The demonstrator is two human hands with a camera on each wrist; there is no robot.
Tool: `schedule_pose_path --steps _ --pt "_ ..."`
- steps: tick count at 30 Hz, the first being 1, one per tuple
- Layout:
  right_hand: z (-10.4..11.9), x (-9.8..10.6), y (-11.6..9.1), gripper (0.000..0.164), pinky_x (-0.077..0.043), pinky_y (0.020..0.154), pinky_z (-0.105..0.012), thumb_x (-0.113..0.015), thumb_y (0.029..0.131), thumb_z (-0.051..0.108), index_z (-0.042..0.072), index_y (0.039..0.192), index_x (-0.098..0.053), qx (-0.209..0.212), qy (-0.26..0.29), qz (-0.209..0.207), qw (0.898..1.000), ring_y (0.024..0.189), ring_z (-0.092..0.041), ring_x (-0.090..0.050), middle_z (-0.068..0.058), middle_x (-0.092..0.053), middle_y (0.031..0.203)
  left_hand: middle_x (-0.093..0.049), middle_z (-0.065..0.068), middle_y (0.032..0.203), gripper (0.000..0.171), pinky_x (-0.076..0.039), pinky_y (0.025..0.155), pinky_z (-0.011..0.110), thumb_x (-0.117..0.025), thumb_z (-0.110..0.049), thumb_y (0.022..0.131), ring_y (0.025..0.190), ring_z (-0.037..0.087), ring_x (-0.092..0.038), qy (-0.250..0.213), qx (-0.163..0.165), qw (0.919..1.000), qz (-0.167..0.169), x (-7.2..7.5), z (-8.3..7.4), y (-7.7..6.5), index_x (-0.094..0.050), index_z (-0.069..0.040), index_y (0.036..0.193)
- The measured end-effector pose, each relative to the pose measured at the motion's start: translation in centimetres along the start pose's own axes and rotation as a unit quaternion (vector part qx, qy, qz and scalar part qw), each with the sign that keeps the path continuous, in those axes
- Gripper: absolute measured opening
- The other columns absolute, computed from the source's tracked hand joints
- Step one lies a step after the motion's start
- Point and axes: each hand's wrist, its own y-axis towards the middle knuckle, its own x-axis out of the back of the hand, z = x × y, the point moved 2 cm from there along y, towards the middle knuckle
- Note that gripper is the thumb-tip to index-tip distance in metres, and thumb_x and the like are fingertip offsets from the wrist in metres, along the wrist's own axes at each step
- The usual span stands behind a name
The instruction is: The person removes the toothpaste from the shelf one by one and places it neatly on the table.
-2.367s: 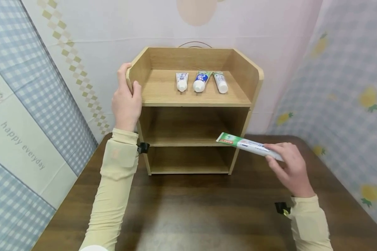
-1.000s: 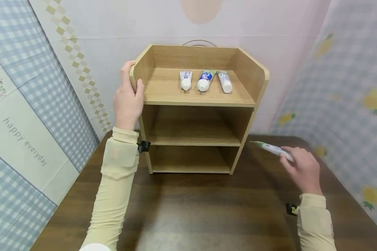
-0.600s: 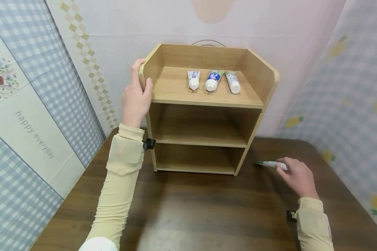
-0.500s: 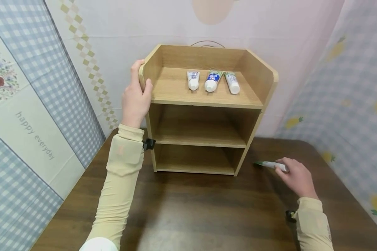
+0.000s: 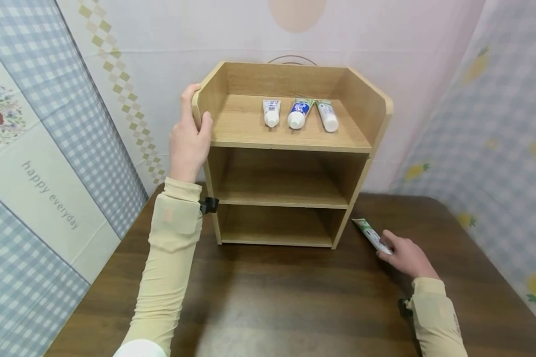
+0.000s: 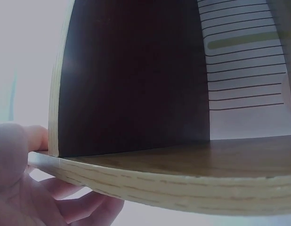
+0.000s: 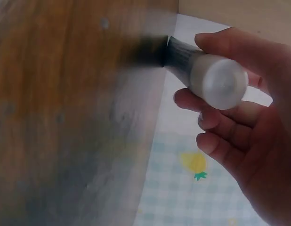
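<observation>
My left hand (image 5: 189, 144) grips the front edge of the left side panel of a small wooden shelf (image 5: 290, 147), thumb inside and fingers outside; the left wrist view shows them round the board (image 6: 183, 186). To the right of the shelf, my right hand (image 5: 406, 256) pinches a green-and-white toothpaste tube (image 5: 367, 233) by its cap end, low over the table. Its flat green end points toward the shelf's lower right corner. In the right wrist view the white cap (image 7: 224, 84) faces the camera between thumb and fingers.
On the shelf's top board lie three more toothpaste tubes: a small white one (image 5: 271, 114), a blue-and-white one (image 5: 300, 114) and a white-and-green one (image 5: 327, 116). Two lower compartments open to the front. The dark wooden table (image 5: 277, 297) is bordered by patterned cloth (image 5: 464, 148).
My right hand has carried the tube away from the shelf front, rightward and down to the table, then turned it so its flat end points farther back. The left hand keeps its grip.
</observation>
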Motion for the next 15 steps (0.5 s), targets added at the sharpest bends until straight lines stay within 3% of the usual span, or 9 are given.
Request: schedule_pose_path --steps 9,15 --pt "1.2 -1.0 0.9 0.028 -0.041 0.058 -0.035 -0.073 0.079 0.015 0.006 0.096 -0.053 -0.019 0.011 0.022 1.000 0.061 -0.016 -0.050 -0.005 -0.061 0.076 -0.033 0.004 0.063 0.049 -0.032 0.053 0.034 -0.041 -0.028 0.098 0.056 0.024 -0.037 0.004 -0.011 0.9999 0.001 0.1 0.3 -0.1 -0.028 -0.043 0.143" --pt "1.9 -1.5 1.9 0.038 -0.043 0.057 -0.036 -0.074 0.080 0.020 0.001 0.097 -0.045 -0.036 0.008 0.071 0.997 0.061 -0.017 -0.052 -0.009 -0.060 0.077 -0.034 0.004 0.063 0.049 -0.035 0.054 0.035 -0.042 -0.029 0.098 0.058 0.025 -0.041 0.000 -0.014 0.9999 -0.001 0.2 0.1 -0.1 -0.029 -0.045 0.143"
